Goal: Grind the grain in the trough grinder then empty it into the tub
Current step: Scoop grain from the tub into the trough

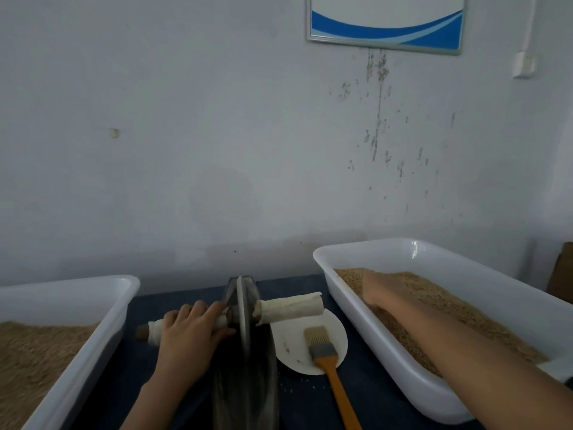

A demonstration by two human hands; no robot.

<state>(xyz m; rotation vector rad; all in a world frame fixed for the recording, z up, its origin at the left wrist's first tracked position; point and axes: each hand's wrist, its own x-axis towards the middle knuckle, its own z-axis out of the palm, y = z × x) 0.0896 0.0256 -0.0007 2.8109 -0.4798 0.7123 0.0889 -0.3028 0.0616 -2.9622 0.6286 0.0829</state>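
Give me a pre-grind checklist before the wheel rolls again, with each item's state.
1. Left hand grips the wrapped axle handle: ok.
2. Right hand on the other handle: not ok, it reaches into the right tub.
3. Wheel seated in the trough: ok.
4. Grain in the trough: cannot tell, too blurred.
5. Brush clear of the wheel, lying on the plate: ok.

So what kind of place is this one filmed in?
Probably a small grain-processing workroom: two white plastic tubs of tan grain flank a dark metal trough grinder on a dark blue table, against a stained wall.
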